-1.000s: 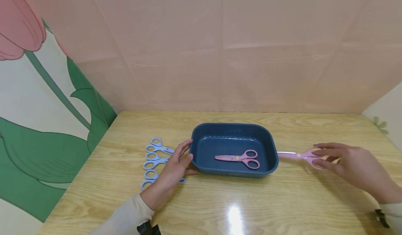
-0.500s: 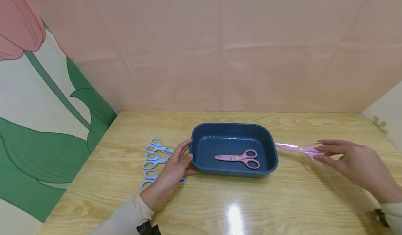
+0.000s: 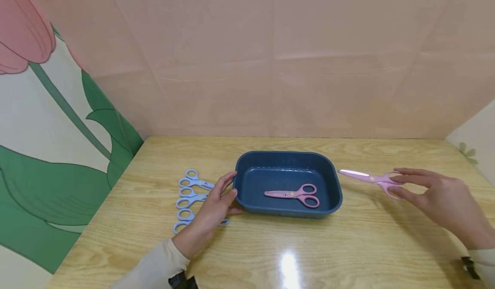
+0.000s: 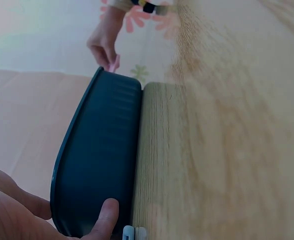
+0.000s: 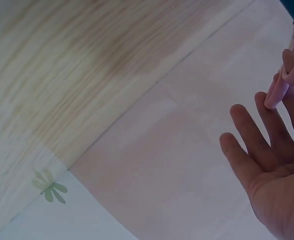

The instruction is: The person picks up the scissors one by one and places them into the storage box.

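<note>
In the head view a dark blue plastic box (image 3: 288, 214) stands on the table, with pink scissors (image 3: 291, 194) lying inside, handles to the right. My left hand (image 3: 216, 203) holds the box at its left end; in the left wrist view the thumb (image 4: 107, 215) lies against the outer side wall. To the right of the box, my right hand (image 3: 437, 194) pinches a second pair of pink scissors (image 3: 372, 179) by the handle loops. Their closed blades point left, tip near the box's right rim, and a shadow shows on the table beneath.
Several light blue scissors (image 3: 186, 197) lie in a column on the wooden table (image 3: 348, 254) left of the box, partly hidden by my left hand and wrist. A pinkish sheet (image 3: 270, 65) hangs behind the table's far edge.
The pink scissors in my right hand have risen from beside the box, blade tip tilting up to the height of the rim. My left hand and the box stay put.
</note>
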A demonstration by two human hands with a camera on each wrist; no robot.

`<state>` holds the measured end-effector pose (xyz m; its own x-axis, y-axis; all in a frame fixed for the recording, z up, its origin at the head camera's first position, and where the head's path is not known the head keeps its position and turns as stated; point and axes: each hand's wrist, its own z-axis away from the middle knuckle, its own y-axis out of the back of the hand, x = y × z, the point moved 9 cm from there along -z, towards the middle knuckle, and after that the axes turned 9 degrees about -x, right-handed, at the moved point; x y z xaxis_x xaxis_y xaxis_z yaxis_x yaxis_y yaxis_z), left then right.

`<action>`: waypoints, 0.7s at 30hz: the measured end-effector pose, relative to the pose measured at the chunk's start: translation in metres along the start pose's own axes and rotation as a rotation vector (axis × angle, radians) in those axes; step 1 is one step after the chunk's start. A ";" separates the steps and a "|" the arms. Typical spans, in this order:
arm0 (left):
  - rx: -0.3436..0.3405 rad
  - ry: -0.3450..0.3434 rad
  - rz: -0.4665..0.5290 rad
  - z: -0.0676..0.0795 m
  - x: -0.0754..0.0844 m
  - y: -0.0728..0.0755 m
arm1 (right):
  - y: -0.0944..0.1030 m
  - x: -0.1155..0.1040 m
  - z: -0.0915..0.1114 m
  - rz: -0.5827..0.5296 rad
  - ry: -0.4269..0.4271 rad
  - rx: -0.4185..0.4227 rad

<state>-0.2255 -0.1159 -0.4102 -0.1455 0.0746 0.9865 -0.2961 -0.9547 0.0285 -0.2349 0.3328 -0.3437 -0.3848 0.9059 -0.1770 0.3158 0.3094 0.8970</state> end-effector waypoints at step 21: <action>0.005 -0.003 -0.007 -0.003 -0.002 0.001 | 0.007 -0.005 -0.002 -0.015 0.042 0.082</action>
<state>-0.2281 -0.1165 -0.4123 -0.1404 0.0801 0.9868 -0.2925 -0.9556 0.0360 -0.2323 0.3295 -0.3352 -0.4257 0.8885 -0.1715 0.3793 0.3473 0.8576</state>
